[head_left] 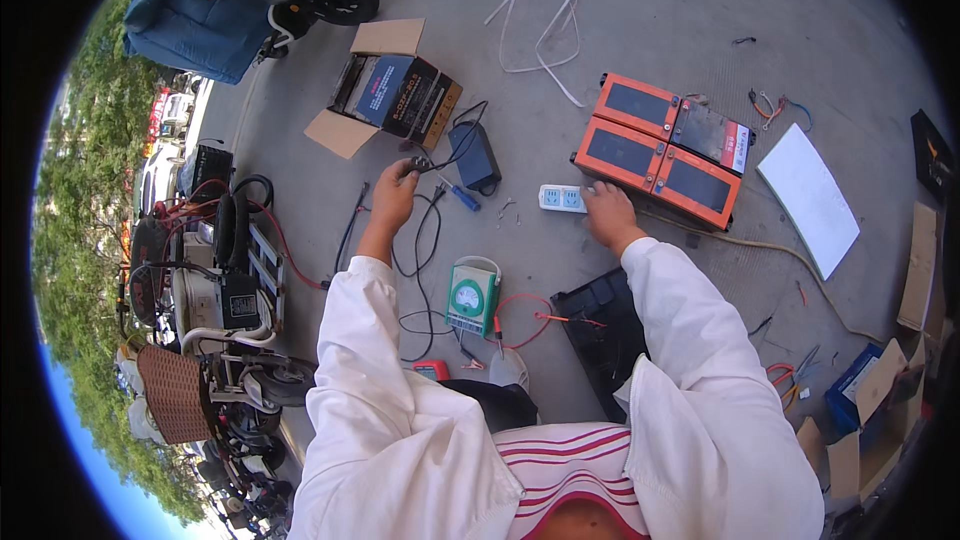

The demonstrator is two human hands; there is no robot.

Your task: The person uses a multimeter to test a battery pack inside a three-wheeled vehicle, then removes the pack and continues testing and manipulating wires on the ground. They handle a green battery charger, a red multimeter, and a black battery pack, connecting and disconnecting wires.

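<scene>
White-sleeved forearms: both reach out over a grey concrete floor, hands spread well apart.
Black rectangular plastic tray: lies beside the right forearm, whose sleeve hides part of it.
Green-and-white dial meter: stands just ahead of a pale shoe, face turned up, probably for easy reading (from where I stand, the needle is too small to make out).
Right hand: touches the right end of a white oblong plastic power strip, apparently steadying it on the floor; the hand covers that end, so I cannot tell whether the fingers clasp it.
Left hand: grasps a black plug-like cable end in its fingertips, well left of the strip; any prongs are too small to tell.
Blue-handled screwdriver: rests between the hands, seemingly left within reach.
Black oblong charger brick: sits just beyond, cord looped over it; whether that cord meets the left hand is hard to trace.
Orange-framed box with dark panels: stands beyond the right hand.
Open brown-and-black cardboard carton: flaps spread, contents only partly visible.
Blue-draped vehicle: farthest off, cut by the rim.
</scene>
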